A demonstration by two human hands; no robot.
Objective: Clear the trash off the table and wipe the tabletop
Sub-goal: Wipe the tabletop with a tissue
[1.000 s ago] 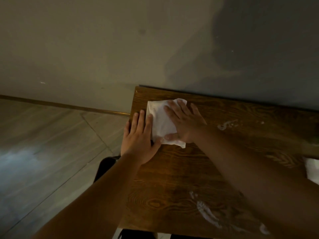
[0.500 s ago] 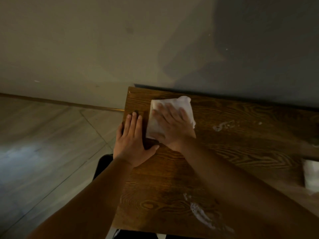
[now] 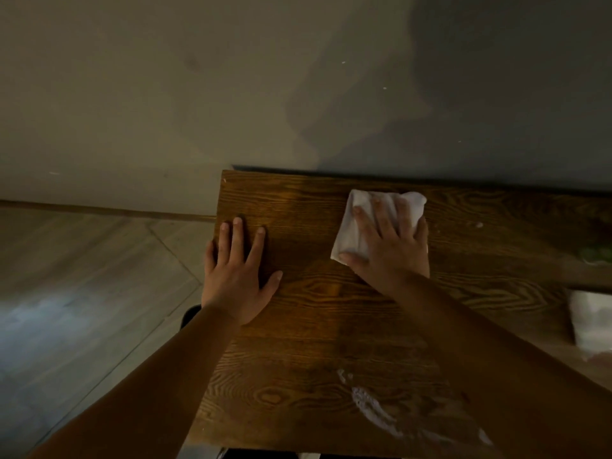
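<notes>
Pressing a white cloth [image 3: 381,223] flat to the dark wooden table [image 3: 331,326], your right hand [image 3: 392,250] works near the far edge, at about 1 o'clock from the centre of the view, close against the grey wall [image 3: 463,94]. Its fingers are spread wide over the cloth, pinning it by palm pressure; they do not clench or pinch it. Your left hand [image 3: 236,270] lies open and empty at 9 o'clock, palm down by the table's left edge, fingers extended, bracing you.

The cloth looks thin, soft and light, already wrinkled and lifting at its far corner. It will likely bunch or roll under a sideways push, so keep the palm over its middle and the fingertips near the leading edge; pinch a corner only when you mean to lift or refold it. On the smooth grained wood it should slide easily.

A whitish smear [image 3: 377,409] sits at 5 o'clock near the front edge, partly hidden by your right forearm, and a small pale speck [image 3: 479,224] lies at 2 o'clock just beyond the cloth. A blurred white object [image 3: 589,319] rests at 3 o'clock by the frame's right edge; what it is cannot be told. By these signs the wiping is under way, with the near side judged not yet done.
</notes>
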